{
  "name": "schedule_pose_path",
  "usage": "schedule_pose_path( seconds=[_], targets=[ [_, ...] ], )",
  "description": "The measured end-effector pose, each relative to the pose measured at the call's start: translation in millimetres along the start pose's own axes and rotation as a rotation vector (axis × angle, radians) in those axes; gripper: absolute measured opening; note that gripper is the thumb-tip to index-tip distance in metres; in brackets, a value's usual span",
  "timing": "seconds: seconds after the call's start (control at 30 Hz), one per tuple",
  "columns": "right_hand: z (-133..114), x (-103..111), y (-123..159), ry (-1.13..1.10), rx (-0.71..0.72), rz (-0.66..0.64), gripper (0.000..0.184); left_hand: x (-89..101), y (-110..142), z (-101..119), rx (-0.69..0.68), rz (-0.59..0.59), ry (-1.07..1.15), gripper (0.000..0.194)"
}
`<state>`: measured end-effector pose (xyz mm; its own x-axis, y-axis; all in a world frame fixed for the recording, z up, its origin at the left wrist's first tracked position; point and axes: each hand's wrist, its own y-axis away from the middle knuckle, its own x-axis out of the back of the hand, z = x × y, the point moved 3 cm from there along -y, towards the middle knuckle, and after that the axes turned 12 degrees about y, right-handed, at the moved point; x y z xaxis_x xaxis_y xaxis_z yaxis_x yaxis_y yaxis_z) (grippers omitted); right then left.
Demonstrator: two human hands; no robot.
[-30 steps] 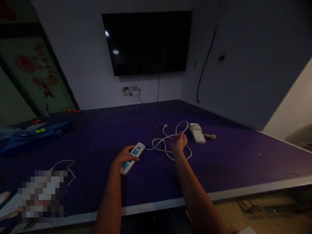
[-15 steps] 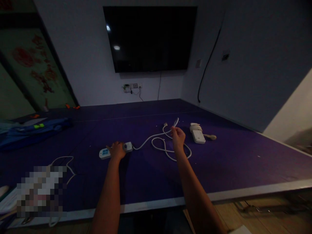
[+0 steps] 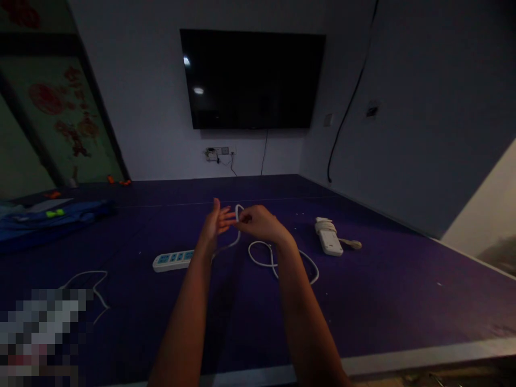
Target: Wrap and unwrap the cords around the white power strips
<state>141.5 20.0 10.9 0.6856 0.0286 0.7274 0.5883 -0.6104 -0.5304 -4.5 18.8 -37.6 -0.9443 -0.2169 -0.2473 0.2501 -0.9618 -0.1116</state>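
Observation:
A white power strip with blue socket faces lies on the purple surface, its right end hidden behind my left forearm. Its white cable rises to my right hand, whose fingers pinch it in a small upright bend. Facing that bend is my left hand, open with thumb up and fingers stretched toward the cable; its fingertips are close to the cable, and contact is hard to tell. More of the cable lies in loose loops on the surface, partly behind my right forearm.
To the right rests a second white power strip with its cord wound around it. Blue cloth lies at the far left, and a blurred-out pale item at the near left. A television hangs on the wall.
My left hand has let go of the power strip and lifted to the cable. My right hand has brought the cable leftward, close to my left hand. The view has tilted slightly up.

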Motion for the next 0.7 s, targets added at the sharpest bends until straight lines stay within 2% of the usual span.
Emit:
schedule_pose_path(
  seconds=[0.1, 0.17, 0.23, 0.3, 0.37, 0.43, 0.47, 0.5, 0.53, 0.6, 0.7],
  targets=[
    [-20.4, -9.3, 4.1, -0.018, 0.134, -0.146, 0.014, -22.0, 4.4, 16.1, 0.032, -0.132, 0.017, 0.061],
    [-25.9, -11.3, 7.0, -0.014, 0.159, -0.175, 0.015, -25.7, 7.3, 21.2, -0.056, -0.147, 0.06, 0.054],
    [-21.5, -8.9, 9.2, -0.041, 0.137, -0.165, 0.013, -23.6, 9.6, 27.0, -0.227, -0.116, 0.131, 0.051],
    [-4.3, -0.9, 10.8, -0.097, 0.062, -0.079, 0.01, -19.4, 12.8, 35.8, -0.448, -0.089, 0.144, 0.048],
    [25.6, 11.8, 13.8, -0.103, -0.08, 0.112, 0.013, -15.0, 17.5, 46.2, -0.646, -0.084, 0.107, 0.047],
    [61.3, 24.4, 20.0, -0.036, -0.25, 0.34, 0.014, -10.1, 22.7, 55.9, -0.785, -0.074, 0.081, 0.047],
    [77.9, 27.9, 23.4, -0.002, -0.323, 0.411, 0.015, -7.5, 25.3, 60.2, -0.841, -0.061, 0.075, 0.046],
    [92.5, 28.1, 25.9, 0.012, -0.384, 0.412, 0.016, -4.9, 27.8, 63.8, -0.891, -0.045, 0.074, 0.045],
    [105.0, 24.1, 27.2, 0.007, -0.458, 0.319, 0.017, -2.4, 30.0, 66.7, -0.935, -0.028, 0.078, 0.045],
    [119.4, 8.3, 27.5, -0.065, -0.57, 0.028, 0.022, 1.3, 33.4, 70.6, -1.0, 0.0, 0.087, 0.045],
    [113.1, -20.9, 22.3, -0.213, -0.529, -0.374, 0.036, 3.1, 35.2, 72.5, -1.038, -0.002, 0.088, 0.046]
  ],
)
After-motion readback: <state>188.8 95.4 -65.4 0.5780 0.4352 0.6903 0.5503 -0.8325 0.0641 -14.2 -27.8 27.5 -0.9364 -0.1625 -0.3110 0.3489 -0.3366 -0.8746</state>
